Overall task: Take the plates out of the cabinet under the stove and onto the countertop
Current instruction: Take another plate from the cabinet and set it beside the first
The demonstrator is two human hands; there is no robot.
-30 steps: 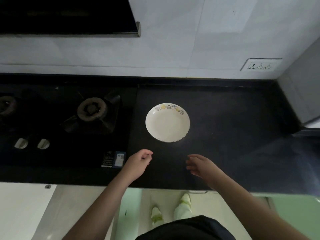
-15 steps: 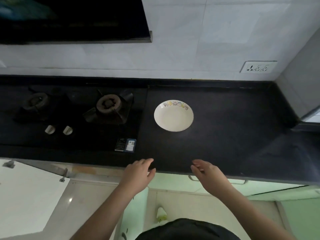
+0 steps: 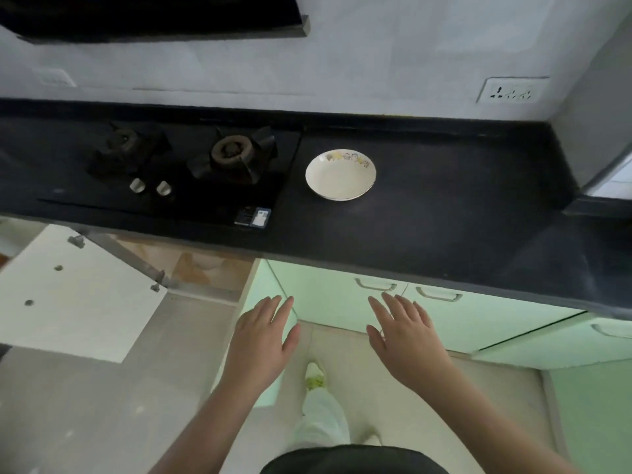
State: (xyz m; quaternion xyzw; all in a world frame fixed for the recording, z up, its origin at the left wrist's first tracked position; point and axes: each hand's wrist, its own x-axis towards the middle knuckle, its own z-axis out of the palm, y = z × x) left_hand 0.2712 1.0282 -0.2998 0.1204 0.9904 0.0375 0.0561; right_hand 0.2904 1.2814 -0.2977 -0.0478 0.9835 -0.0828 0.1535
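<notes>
Both hands (image 3: 337,340) lower now, off countertop (image 3: 427,234); plate (image 3: 340,175) upright, round.

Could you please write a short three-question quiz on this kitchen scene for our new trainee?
1. True or false: the white plate rests on the black countertop, right of the gas stove.
2. What do the left hand and right hand hold?
A. one plate each
B. nothing
C. a cabinet handle
3. Fill in: the white cabinet door under the stove stands ____.

Key:
1. True.
2. B: both hands are spread flat, below the countertop's edge, and empty.
3. Open.
</notes>
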